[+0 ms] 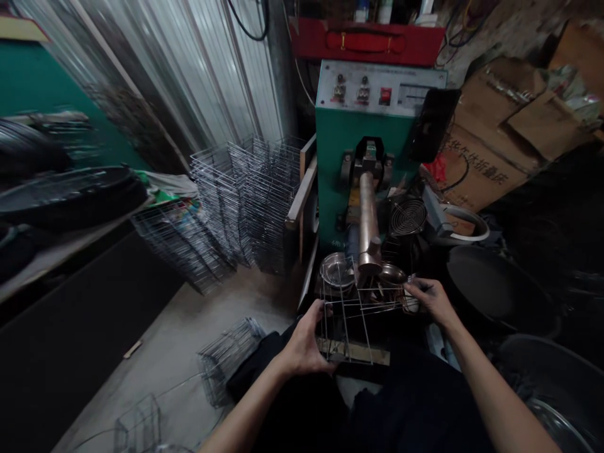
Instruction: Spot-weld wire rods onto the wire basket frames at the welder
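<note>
A bare wire frame (358, 314) lies under the copper arm (367, 220) of a green welding machine (372, 145). My left hand (306, 343) grips the frame's near left edge, fingers curled round the wires. My right hand (431, 299) pinches its far right corner. The arm's tip (370, 261) stands just above the frame's back wires. Two round metal dishes (337, 270) sit behind the frame on the machine's bed.
Tall stacks of finished wire frames (245, 195) lean at the left of the machine. More frames (226, 358) lie on the floor by my left knee. Dark round tubs (500, 289) stand at the right, cardboard boxes (495, 138) behind them. A small fan (408, 217) sits beside the arm.
</note>
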The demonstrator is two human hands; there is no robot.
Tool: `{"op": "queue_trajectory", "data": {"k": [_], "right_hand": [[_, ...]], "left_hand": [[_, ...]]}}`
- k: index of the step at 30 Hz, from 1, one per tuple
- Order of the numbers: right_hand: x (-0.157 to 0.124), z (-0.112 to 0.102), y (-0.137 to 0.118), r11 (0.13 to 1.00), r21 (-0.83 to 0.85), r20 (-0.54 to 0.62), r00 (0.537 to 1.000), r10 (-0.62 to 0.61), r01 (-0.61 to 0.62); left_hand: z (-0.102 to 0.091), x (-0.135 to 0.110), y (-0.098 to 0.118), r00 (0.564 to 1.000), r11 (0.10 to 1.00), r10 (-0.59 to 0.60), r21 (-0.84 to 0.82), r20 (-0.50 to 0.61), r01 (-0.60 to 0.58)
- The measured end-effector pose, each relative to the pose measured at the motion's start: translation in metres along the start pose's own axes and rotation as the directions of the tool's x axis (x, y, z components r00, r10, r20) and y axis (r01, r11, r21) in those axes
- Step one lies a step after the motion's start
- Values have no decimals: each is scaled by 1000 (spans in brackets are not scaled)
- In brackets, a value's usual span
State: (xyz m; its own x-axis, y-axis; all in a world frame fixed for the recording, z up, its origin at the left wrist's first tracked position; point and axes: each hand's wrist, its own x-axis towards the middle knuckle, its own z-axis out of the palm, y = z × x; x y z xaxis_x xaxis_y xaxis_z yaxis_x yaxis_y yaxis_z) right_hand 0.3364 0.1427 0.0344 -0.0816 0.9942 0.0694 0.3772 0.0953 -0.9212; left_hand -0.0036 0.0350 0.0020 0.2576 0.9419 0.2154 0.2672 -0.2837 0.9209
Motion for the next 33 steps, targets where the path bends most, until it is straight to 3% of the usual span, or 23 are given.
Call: {"op": "queue_trajectory", "data": {"k": [14,17,20,24,26,27,30,33], "right_hand": [[1,2,3,1000,-1,-51,999,0,0],[-10,-5,2,1000,2,-28,999,-28,28],[-33,-24,4,997,-32,123,991,-60,64],[-59,-46,2,991,-137,280,959,39,0],[-62,-47,-3,983,-173,339,934,113,-57],[-62,-46,-5,980,-183,387,911,140,-73],[-59,-40,-1,977,-180,534,823,192,-111],[-62,-34,20,944,-197,622,711,328,-263]], "left_hand": [[-3,9,0,995,994,103,44,-7,-103],[-2,-5,12,1000,1000,16,6,-5,-16],[-7,-28,28,993,984,-114,-137,-8,112],[-24,-48,49,915,807,-394,-512,-94,295],[-32,-51,59,900,722,-432,-622,-63,303],[-36,-53,63,917,715,-396,-641,-43,279],[-44,-65,75,987,794,-147,-587,64,156],[-46,-86,77,985,908,-14,-409,174,85]]}}
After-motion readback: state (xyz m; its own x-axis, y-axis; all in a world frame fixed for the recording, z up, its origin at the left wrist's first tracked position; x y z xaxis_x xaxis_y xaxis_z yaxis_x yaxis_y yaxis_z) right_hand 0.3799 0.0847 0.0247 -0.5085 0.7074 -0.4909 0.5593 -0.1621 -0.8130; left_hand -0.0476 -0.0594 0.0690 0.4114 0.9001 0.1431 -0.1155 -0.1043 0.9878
